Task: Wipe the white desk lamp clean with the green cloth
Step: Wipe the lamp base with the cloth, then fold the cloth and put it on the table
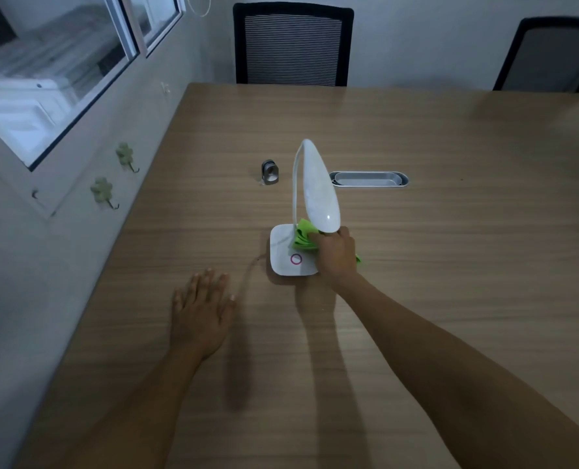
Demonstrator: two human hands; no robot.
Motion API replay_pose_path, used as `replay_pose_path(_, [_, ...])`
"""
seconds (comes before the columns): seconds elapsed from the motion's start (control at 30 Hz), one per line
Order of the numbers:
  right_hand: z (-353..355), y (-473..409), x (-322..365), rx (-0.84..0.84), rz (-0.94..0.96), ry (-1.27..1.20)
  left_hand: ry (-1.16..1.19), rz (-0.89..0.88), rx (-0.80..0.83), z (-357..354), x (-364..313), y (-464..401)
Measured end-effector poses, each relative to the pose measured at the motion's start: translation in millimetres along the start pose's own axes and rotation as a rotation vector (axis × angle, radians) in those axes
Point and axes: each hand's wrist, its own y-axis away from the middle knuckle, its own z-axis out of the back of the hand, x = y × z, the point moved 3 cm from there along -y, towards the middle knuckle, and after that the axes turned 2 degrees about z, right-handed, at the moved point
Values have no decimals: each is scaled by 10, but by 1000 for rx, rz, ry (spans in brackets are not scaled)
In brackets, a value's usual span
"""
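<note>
An office: long wooden table (416,265) with cable port (369,179), mesh chairs (293,45)

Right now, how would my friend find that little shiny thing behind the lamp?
Start at the wooden table and find the white desk lamp in the middle. Just past its base, to the left, stands a small silver-and-black metal object. Unlike the long silver tray sunk into the table on the right, it is short and upright.

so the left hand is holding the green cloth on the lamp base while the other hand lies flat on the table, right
Not quite: the hands are swapped. In the head view the right hand is holding the green cloth on the lamp base, and the left hand lies flat on the table.
</note>
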Motion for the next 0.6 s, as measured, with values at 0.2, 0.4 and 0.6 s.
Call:
replay_pose_path(0.2, [28, 141, -411, -55, -60, 159, 0, 0, -15, 0, -6, 7])
replay_pose_path(0.4, [41, 330, -218, -185, 163, 45, 7, 7, -4, 11, -11, 15])
replay_pose_path(0.6, [-75, 248, 443, -217, 360, -41, -11, -2, -21, 2, 3, 14])
